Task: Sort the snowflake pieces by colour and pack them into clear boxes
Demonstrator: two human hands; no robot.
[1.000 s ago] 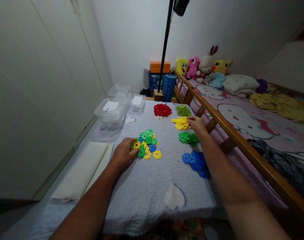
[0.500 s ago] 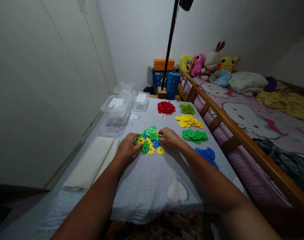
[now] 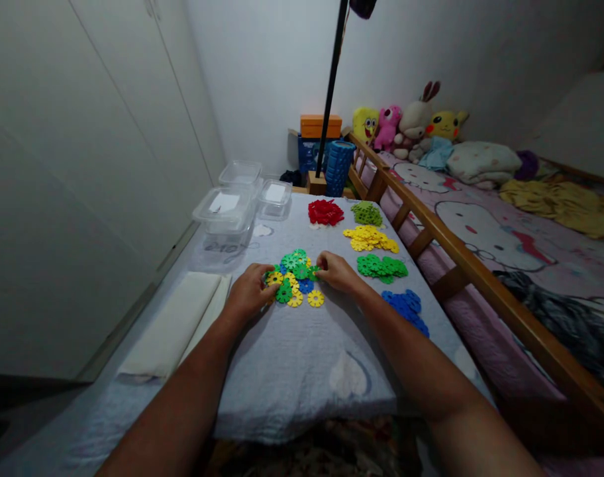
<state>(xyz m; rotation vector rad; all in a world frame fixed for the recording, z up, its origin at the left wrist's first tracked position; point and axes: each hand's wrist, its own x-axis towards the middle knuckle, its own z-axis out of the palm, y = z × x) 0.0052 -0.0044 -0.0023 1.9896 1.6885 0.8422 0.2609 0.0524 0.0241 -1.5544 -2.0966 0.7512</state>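
Head view, right grip (image 3: 336,271) pinching green disc (image 3: 313,272), left grip (image 3: 250,291) part-open against mixed pile (image 3: 300,271), lettering (image 3: 221,247) unreadable

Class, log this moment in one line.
left hand at mixed pile; right hand touching green disc; red pile, lime pile, yellow pile, green pile, blue pile

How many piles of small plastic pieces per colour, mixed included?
Red plastic pile: 1
Lime plastic pile: 1
Yellow notched disc pile: 1
Green notched disc pile: 1
Blue notched disc pile: 1
Mixed notched disc pile: 1
Total: 6
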